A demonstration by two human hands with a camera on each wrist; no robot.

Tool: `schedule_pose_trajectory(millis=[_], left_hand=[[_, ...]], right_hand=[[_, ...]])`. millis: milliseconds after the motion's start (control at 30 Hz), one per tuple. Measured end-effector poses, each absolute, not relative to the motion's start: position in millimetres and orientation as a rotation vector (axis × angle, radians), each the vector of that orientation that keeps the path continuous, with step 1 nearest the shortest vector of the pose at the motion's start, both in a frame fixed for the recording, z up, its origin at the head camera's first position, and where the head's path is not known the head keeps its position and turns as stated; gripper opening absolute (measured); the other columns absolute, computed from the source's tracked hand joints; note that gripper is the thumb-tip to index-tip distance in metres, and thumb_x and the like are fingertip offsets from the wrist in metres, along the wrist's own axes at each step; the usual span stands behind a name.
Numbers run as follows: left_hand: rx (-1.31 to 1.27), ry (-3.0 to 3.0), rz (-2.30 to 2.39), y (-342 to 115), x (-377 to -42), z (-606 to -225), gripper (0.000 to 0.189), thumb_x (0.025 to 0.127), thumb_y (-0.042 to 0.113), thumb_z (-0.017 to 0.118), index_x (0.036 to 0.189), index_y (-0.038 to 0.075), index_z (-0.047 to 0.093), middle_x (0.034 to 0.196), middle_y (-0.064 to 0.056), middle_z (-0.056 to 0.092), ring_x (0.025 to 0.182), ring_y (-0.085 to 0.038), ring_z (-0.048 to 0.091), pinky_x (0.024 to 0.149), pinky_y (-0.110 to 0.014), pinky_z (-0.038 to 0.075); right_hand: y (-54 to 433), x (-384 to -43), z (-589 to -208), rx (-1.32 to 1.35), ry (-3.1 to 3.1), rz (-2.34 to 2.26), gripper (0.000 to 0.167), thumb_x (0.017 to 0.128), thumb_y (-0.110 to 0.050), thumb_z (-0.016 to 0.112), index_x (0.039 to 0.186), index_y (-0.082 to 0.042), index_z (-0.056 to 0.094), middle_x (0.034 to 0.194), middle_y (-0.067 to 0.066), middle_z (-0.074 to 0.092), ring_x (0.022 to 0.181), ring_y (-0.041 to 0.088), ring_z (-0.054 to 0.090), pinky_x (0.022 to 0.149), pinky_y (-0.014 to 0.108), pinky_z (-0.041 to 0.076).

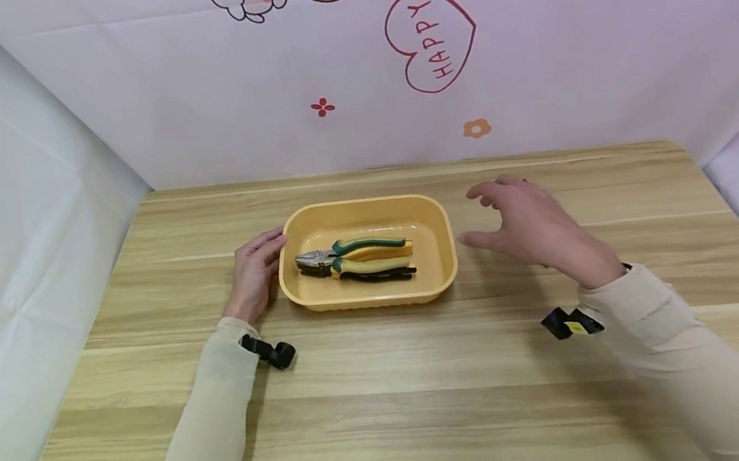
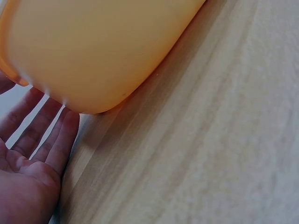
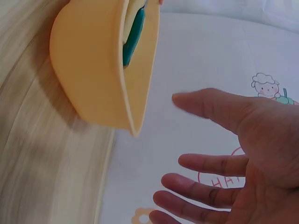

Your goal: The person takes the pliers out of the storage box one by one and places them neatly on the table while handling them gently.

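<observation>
On wooden table (image 1: 393,400), yellow tray (image 1: 367,213) contains pliers (image 1: 363,266), seen from head, hidden from left wrist. Left hand (image 1: 255,272), fingers extended, touches tray. Right hand (image 1: 527,216) released, gap before rim (image 1: 453,244); wide table nearside.

The left wrist view's top edge crops the tray (image 2: 93,51) (the pliers (image 1: 370,266) inside are hidden there).

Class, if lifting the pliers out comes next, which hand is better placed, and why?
The right hand, probably: it is open, touching nothing, and the plier handles point toward it. The left hand touches the tray at the opposite end, so it seems better placed for steadying.
</observation>
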State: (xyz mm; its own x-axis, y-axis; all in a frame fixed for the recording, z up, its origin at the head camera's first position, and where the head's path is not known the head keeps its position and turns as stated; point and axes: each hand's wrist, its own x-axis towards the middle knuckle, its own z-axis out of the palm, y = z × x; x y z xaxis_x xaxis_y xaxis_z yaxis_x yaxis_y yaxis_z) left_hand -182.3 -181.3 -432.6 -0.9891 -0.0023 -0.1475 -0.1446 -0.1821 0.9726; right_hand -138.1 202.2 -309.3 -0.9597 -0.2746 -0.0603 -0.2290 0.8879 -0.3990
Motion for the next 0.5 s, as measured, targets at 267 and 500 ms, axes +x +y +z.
schedule_pose_trajectory(millis=[267,500], left_hand=[[-0.163,1.934,2.354,-182.5,-182.9,-432.9,0.042,0.102,0.008,0.057,0.139,-0.012,0.053,0.125,-0.008,0.065,0.101,-0.012,0.067,0.091,-0.025,0.056],[-0.160,1.933,2.360,-181.9,-182.4,-432.6,0.041,0.102,0.007,0.057,0.138,-0.013,0.053,0.123,-0.006,0.066,0.101,-0.013,0.067,0.090,-0.025,0.056]], right_hand=[[187.2,-137.9,-307.6,-0.499,2.935,-0.613,0.049,0.090,-0.023,0.075,0.134,-0.004,0.061,0.125,0.020,0.061,0.115,0.037,0.059,0.094,0.059,0.044],[172.8,-138.4,-310.9,-0.586,2.905,-0.648,0.050,0.091,-0.022,0.075,0.134,-0.002,0.061,0.125,0.020,0.061,0.113,0.036,0.061,0.090,0.055,0.049]])
